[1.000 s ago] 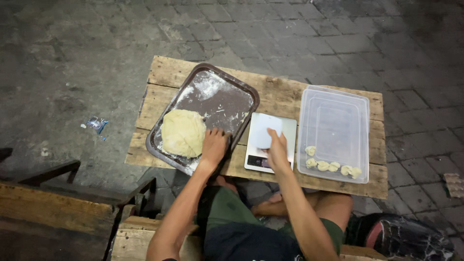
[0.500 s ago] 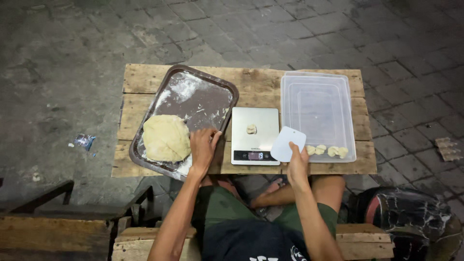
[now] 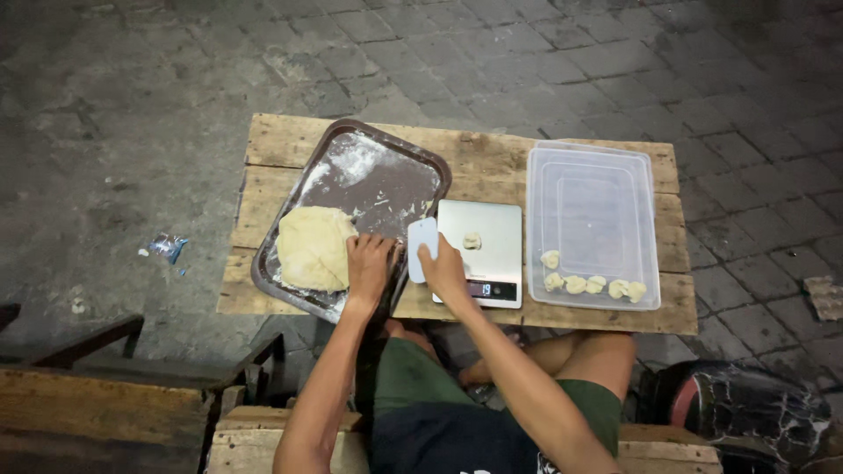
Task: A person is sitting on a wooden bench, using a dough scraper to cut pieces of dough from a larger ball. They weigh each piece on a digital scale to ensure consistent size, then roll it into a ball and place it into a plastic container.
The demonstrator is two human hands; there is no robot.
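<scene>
- Left hand [image 3: 369, 263]: fingers curled, pressing the near edge of the dough mass [image 3: 314, 247]; dough lies on the floured metal tray [image 3: 386, 167] at the counter's [image 3: 492, 154] left.
- Right hand [image 3: 443, 270]: closed on a white scraper [image 3: 422, 239], held between tray and scale [image 3: 500, 237].
- Scale carries one small dough piece [image 3: 471, 240].
- Clear plastic container [image 3: 597, 189], right: dough pieces [image 3: 588, 283] along its near edge.
</scene>
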